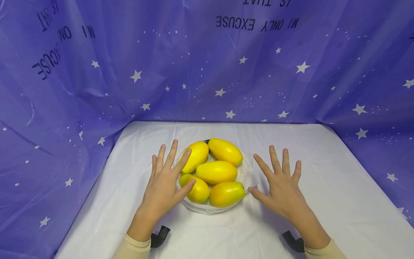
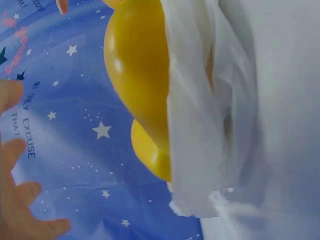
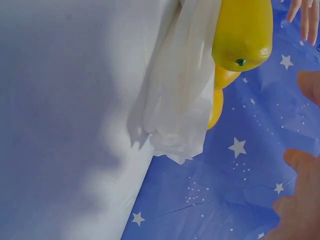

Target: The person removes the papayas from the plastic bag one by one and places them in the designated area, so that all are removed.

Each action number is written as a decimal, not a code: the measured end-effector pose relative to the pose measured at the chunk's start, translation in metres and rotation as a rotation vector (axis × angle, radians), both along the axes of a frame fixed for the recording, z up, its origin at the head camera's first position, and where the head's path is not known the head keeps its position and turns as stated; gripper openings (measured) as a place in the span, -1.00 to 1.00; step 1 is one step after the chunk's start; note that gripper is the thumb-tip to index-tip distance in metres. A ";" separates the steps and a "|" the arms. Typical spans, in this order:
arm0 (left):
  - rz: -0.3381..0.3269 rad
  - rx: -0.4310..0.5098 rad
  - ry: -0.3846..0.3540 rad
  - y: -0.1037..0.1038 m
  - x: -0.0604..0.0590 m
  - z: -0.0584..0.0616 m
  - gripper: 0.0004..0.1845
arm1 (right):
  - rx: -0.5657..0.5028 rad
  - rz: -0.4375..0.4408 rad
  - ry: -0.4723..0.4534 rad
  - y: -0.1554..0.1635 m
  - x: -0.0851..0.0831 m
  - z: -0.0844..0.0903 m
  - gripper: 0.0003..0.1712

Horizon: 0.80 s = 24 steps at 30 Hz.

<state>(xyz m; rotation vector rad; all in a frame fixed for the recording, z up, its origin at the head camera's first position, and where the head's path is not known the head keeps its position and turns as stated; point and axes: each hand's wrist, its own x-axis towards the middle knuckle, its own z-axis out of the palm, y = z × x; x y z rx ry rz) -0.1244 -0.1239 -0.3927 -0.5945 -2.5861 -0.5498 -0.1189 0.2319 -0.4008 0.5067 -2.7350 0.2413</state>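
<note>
Several smooth yellow oval fruits, papaya-like with greenish ends, sit grouped in a thin white plastic bag whose rim is rolled down around them. One fruit lies in the middle, with others around it. My left hand hovers at the bag's left side, fingers spread, its thumb and index finger overlapping the left fruits in the head view. On the right side, my right hand is spread the same way, thumb tip near the bag's edge. Neither hand grips anything. The wrist views show the bag's crumpled side below the fruits.
A white cloth covers the table. Purple-blue sheeting with white stars and lettering hangs behind and along both sides. Black curved pieces show beside both wrists. A small dark patch is visible at the bag's far rim.
</note>
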 end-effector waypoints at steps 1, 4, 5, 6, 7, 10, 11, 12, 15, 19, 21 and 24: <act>-0.004 0.056 -0.027 -0.001 -0.001 -0.002 -0.15 | -0.015 0.000 -0.002 0.001 -0.002 0.000 0.06; -0.012 0.250 -0.129 -0.006 -0.004 -0.010 -0.15 | -0.075 0.003 -0.014 0.002 -0.007 -0.001 0.05; -0.012 0.314 -0.167 -0.008 -0.005 -0.014 -0.15 | -0.101 0.005 -0.018 0.003 -0.009 -0.002 0.05; -0.011 0.371 -0.200 -0.010 -0.007 -0.018 -0.16 | -0.132 0.008 -0.025 0.003 -0.010 -0.002 0.05; -0.008 0.423 -0.230 -0.012 -0.009 -0.022 -0.17 | -0.160 0.010 -0.030 0.003 -0.013 -0.003 0.05; 0.003 0.561 -0.309 -0.018 -0.014 -0.034 -0.22 | -0.264 0.025 -0.052 0.002 -0.020 -0.004 0.05; 0.007 0.605 -0.330 -0.019 -0.015 -0.038 -0.24 | -0.298 0.029 -0.059 0.002 -0.023 -0.005 0.04; 0.008 0.648 -0.354 -0.021 -0.017 -0.041 -0.25 | -0.332 0.035 -0.067 0.001 -0.026 -0.005 0.03; 0.015 0.754 -0.428 -0.023 -0.020 -0.050 -0.26 | -0.417 0.048 -0.095 0.000 -0.036 -0.006 0.01; 0.008 0.816 -0.510 -0.024 -0.023 -0.055 -0.22 | -0.496 0.043 -0.134 -0.002 -0.051 -0.005 0.00; 0.014 0.829 -0.557 -0.025 -0.022 -0.057 -0.22 | -0.520 0.037 -0.158 -0.004 -0.058 -0.007 -0.01; 0.035 0.840 -0.627 -0.027 -0.019 -0.061 -0.25 | -0.559 0.046 -0.201 -0.009 -0.070 -0.010 -0.04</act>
